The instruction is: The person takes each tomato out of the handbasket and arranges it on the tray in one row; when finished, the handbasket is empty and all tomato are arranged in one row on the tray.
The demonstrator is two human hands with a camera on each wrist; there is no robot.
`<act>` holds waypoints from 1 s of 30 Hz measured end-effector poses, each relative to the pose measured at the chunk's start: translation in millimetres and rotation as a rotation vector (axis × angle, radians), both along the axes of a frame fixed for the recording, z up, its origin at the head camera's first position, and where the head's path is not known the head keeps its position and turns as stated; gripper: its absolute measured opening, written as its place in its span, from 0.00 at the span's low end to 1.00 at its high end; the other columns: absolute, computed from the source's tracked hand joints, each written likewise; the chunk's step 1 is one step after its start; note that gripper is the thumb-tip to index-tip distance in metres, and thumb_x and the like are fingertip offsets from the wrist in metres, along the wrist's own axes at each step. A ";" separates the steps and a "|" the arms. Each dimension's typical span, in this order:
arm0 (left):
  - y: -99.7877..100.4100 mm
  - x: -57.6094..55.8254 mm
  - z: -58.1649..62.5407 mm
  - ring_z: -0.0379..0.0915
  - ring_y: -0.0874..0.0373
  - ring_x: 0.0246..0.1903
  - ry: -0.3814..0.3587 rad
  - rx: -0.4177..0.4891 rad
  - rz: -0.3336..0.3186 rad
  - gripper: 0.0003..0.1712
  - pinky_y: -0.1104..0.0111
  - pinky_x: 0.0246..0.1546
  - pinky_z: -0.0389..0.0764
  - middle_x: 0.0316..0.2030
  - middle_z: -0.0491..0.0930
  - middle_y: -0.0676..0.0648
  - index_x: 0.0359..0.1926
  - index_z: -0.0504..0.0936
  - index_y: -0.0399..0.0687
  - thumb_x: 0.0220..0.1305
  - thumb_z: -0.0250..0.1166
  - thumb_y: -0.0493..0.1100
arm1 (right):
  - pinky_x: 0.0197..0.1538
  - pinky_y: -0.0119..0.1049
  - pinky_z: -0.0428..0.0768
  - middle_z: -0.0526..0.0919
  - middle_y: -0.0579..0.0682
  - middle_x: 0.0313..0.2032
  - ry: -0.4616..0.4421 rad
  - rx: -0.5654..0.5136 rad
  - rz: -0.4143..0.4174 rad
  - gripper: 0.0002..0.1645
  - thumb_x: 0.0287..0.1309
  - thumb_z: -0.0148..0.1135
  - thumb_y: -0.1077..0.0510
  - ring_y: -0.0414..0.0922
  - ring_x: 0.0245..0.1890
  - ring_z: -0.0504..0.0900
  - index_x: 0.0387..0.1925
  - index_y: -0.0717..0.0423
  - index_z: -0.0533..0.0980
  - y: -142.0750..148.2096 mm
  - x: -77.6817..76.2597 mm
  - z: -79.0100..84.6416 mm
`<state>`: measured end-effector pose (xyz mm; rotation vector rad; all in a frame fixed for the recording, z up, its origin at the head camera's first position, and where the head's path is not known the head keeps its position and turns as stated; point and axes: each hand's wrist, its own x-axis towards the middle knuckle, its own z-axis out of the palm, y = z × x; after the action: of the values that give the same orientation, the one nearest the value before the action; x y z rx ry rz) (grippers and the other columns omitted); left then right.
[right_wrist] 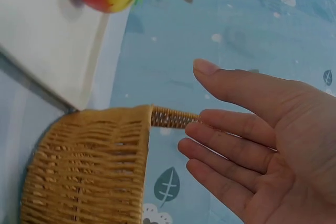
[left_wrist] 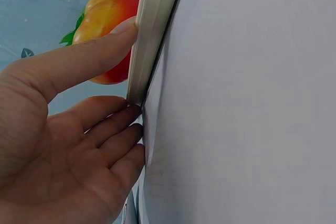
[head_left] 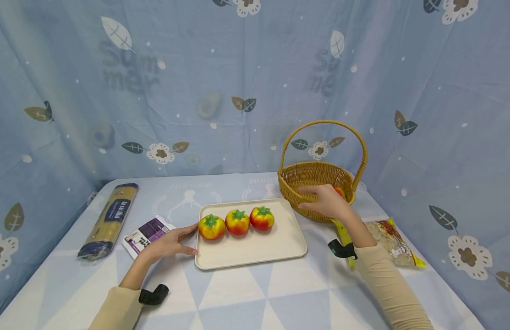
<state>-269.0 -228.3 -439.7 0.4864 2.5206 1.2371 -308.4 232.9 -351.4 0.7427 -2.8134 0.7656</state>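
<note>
My left hand [head_left: 169, 245] is at the left end of a cream rectangular tray [head_left: 255, 253]. In the left wrist view its thumb [left_wrist: 123, 30] touches the rim, and the other fingers extend to the tray's edge low by the cloth. Three red-and-yellow fruits with green leafy tops, left [head_left: 211, 227], middle [head_left: 237, 222] and right [head_left: 262, 218], stand in a row on the tray. Over the near side of a wicker basket [head_left: 293, 195] hovers my right hand [head_left: 326, 200], fingers extended, holding nothing. Something red [head_left: 338, 190] shows inside the basket, mostly hidden behind that hand.
The basket's tall arched handle [head_left: 326, 122] rises at the back right. A yellow-edged food bag [head_left: 392, 240] lies beside the right forearm. On the left are a long pack of pasta [head_left: 110, 220] and a purple-and-white packet [head_left: 146, 236]. Patterned curtains [head_left: 255, 82] surround the table.
</note>
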 end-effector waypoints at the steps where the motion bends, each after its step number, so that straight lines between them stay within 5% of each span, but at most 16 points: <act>1: 0.0 0.0 -0.1 0.45 0.34 0.70 -0.001 0.000 0.000 0.54 0.43 0.68 0.48 0.70 0.52 0.31 0.71 0.54 0.32 0.51 0.75 0.45 | 0.58 0.56 0.74 0.81 0.58 0.54 0.002 0.005 -0.002 0.31 0.54 0.71 0.53 0.56 0.54 0.78 0.58 0.59 0.76 2.2 -0.2 0.4; 7: 0.2 0.5 -0.2 0.45 0.34 0.69 -0.004 0.006 0.001 0.54 0.43 0.68 0.49 0.70 0.52 0.31 0.71 0.54 0.32 0.51 0.75 0.45 | 0.58 0.57 0.73 0.81 0.58 0.53 0.015 0.015 -0.020 0.31 0.54 0.71 0.52 0.56 0.53 0.79 0.58 0.58 0.76 15.0 -1.4 2.1; 9: 0.1 0.6 -0.2 0.45 0.34 0.69 -0.002 0.006 0.000 0.54 0.44 0.68 0.49 0.70 0.52 0.31 0.71 0.55 0.32 0.51 0.75 0.45 | 0.51 0.52 0.79 0.81 0.59 0.53 0.012 0.012 -0.022 0.30 0.54 0.71 0.53 0.54 0.39 0.83 0.58 0.59 0.77 18.9 -1.7 3.1; 11: -0.1 0.4 -0.3 0.45 0.34 0.69 0.000 0.007 -0.002 0.54 0.44 0.68 0.49 0.70 0.52 0.31 0.71 0.55 0.32 0.51 0.75 0.45 | 0.44 0.47 0.80 0.81 0.60 0.52 0.017 0.016 -0.021 0.30 0.54 0.71 0.53 0.51 0.23 0.77 0.58 0.59 0.77 22.8 -2.2 4.4; 13: -0.2 0.4 -0.3 0.45 0.34 0.69 0.003 0.006 -0.004 0.54 0.44 0.68 0.49 0.70 0.52 0.31 0.71 0.55 0.32 0.51 0.75 0.45 | 0.43 0.47 0.79 0.82 0.59 0.52 0.025 0.025 -0.025 0.30 0.54 0.71 0.53 0.50 0.21 0.75 0.57 0.60 0.77 26.9 -2.9 6.1; 14: -0.3 0.3 -0.3 0.45 0.34 0.69 0.005 0.006 -0.005 0.54 0.43 0.67 0.49 0.70 0.52 0.31 0.71 0.55 0.32 0.51 0.75 0.45 | 0.43 0.47 0.79 0.82 0.60 0.52 0.026 0.027 -0.024 0.30 0.54 0.71 0.53 0.50 0.21 0.75 0.57 0.61 0.77 28.7 -3.5 6.7; 18: -0.2 -0.4 -0.3 0.45 0.34 0.69 0.010 0.003 -0.006 0.54 0.43 0.67 0.49 0.70 0.52 0.31 0.71 0.55 0.32 0.51 0.75 0.45 | 0.51 0.55 0.79 0.81 0.61 0.52 0.025 0.046 -0.039 0.31 0.54 0.71 0.52 0.58 0.49 0.80 0.57 0.63 0.76 36.3 -6.0 9.6; 30: 0.6 -0.8 -1.6 0.45 0.34 0.69 0.008 0.001 -0.001 0.54 0.44 0.68 0.49 0.70 0.53 0.31 0.71 0.55 0.32 0.51 0.75 0.45 | 0.54 0.59 0.75 0.80 0.65 0.52 0.003 0.081 -0.090 0.31 0.55 0.70 0.54 0.61 0.51 0.78 0.57 0.67 0.75 60.2 -19.7 14.7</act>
<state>-269.8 -227.8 -441.4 0.4941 2.5261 1.2382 -328.1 293.1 -336.7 0.6227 -2.8680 0.6396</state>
